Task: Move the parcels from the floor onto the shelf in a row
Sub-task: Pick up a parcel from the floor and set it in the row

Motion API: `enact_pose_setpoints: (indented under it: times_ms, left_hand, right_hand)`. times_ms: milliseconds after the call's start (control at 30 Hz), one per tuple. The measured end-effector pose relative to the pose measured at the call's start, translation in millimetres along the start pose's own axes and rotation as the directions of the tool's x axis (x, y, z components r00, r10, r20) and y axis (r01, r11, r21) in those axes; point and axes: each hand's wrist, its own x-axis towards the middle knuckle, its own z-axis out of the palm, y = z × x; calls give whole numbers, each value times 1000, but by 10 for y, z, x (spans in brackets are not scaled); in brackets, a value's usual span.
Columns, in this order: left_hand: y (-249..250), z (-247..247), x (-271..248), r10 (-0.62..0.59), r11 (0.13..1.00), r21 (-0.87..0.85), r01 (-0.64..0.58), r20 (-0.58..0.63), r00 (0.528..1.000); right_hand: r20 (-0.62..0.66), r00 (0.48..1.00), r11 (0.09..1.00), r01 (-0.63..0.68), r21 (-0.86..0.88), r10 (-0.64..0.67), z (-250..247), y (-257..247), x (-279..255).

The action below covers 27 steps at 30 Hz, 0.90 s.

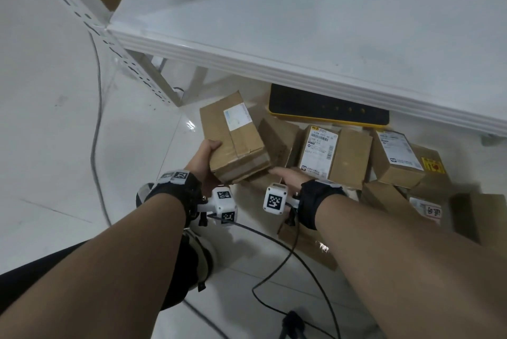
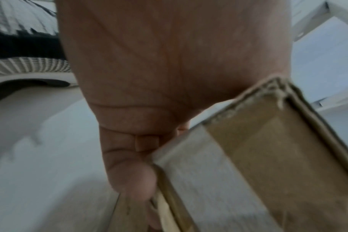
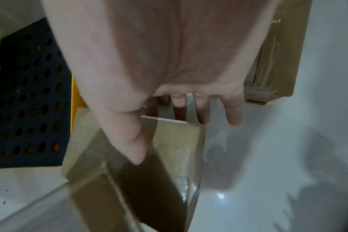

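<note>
- Your left hand (image 1: 204, 156) grips the near left corner of a long brown cardboard parcel with a white label (image 1: 234, 137), thumb on top and fingers curled beneath; the parcel is tilted, far end high, above the pile of brown cardboard parcels (image 1: 356, 163) on the white tiled floor (image 1: 55, 132).
- Your right hand (image 1: 286, 175) lies flat with straight, spread fingers at the parcel's near right corner; it holds nothing, and you cannot tell from these views whether it bears any weight.
- Risk: a one-corner grip on a long box may let it swing or slip (the left wrist view shows that corner already frayed and soft).
- Risk: lifting straight up could knock the parcel against the front lip of the white metal shelf (image 1: 301, 23) just above the pile.
- Risk: the black cable (image 1: 290, 256) trailing beneath your wrists could snag.
- The parcel is creased, taped along its seams, label face up near the far end.
- A black perforated tray with a yellow rim (image 1: 326, 106) lies under the shelf, behind the pile.
</note>
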Motion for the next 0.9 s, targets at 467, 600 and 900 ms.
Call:
enact_pose_setpoints:
  times_ms: [467,600,900]
  left_hand:
    - [151,15,-848,-54,984,172,44,56,997]
    - [310,123,-1227,-58,979,199,45,61,996]
    - [304,267,-2070,-97,936,349,32,172,980]
  right_hand:
    - [60,974,951,226,-210,-218,-341,57,-888]
    - [82,956,913,292,-286,-280,-449,-133,-1405]
    - [71,931,881,363,-303,-359,-679,32,-2087]
